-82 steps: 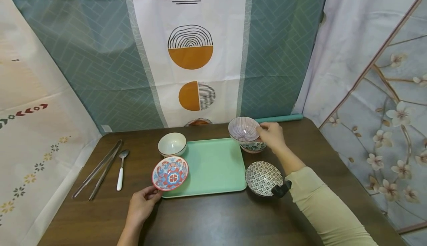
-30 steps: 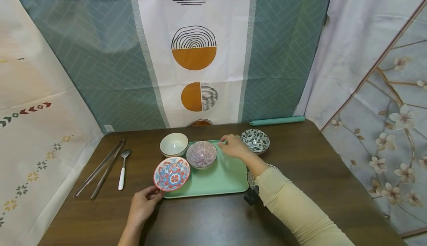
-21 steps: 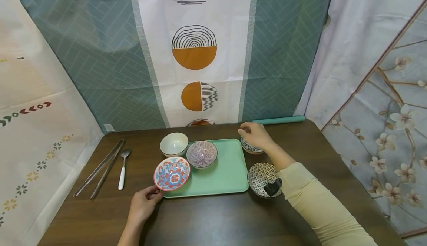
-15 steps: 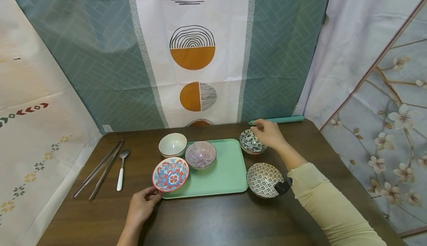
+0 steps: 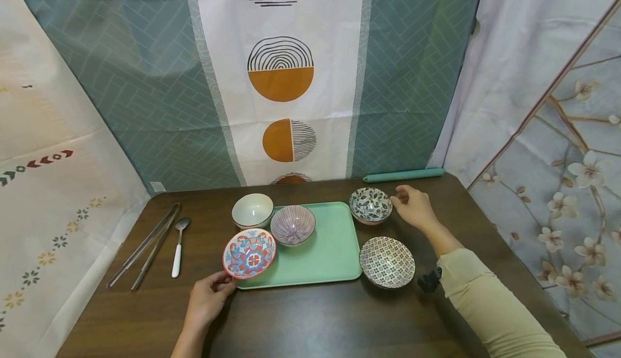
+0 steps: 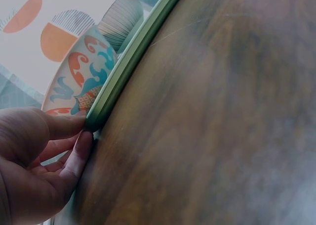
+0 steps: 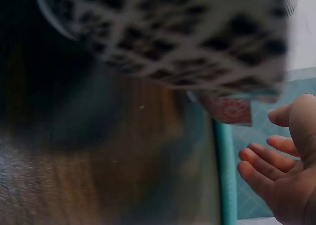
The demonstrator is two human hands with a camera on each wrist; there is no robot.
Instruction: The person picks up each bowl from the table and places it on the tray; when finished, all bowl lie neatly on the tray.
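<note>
At the near left corner of the green tray (image 5: 325, 258), my left hand (image 5: 207, 297) pinches the edge; in the left wrist view the thumb (image 6: 66, 126) lies over the rim and a finger below. The red and blue patterned bowl (image 5: 249, 253), the purple striped bowl (image 5: 293, 225) and the cream bowl (image 5: 253, 210) stand on the tray's left part; I cannot tell whether the cream one overhangs. My right hand (image 5: 414, 207) is beside the right rim of the leaf-patterned bowl (image 5: 371, 205), fingers spread and holding nothing. The diamond-patterned bowl (image 5: 387, 262) stands nearer, right of the tray.
Metal tongs (image 5: 145, 247) and a white-handled spoon (image 5: 179, 247) lie at the left of the dark wooden table (image 5: 310, 325). A teal roll (image 5: 404, 176) lies along the back edge. Patterned cloths hang behind and at both sides.
The right hand set the purple striped bowl down on the tray, let go, and moved back right to the leaf-patterned bowl's right side. My left hand stays at the tray corner.
</note>
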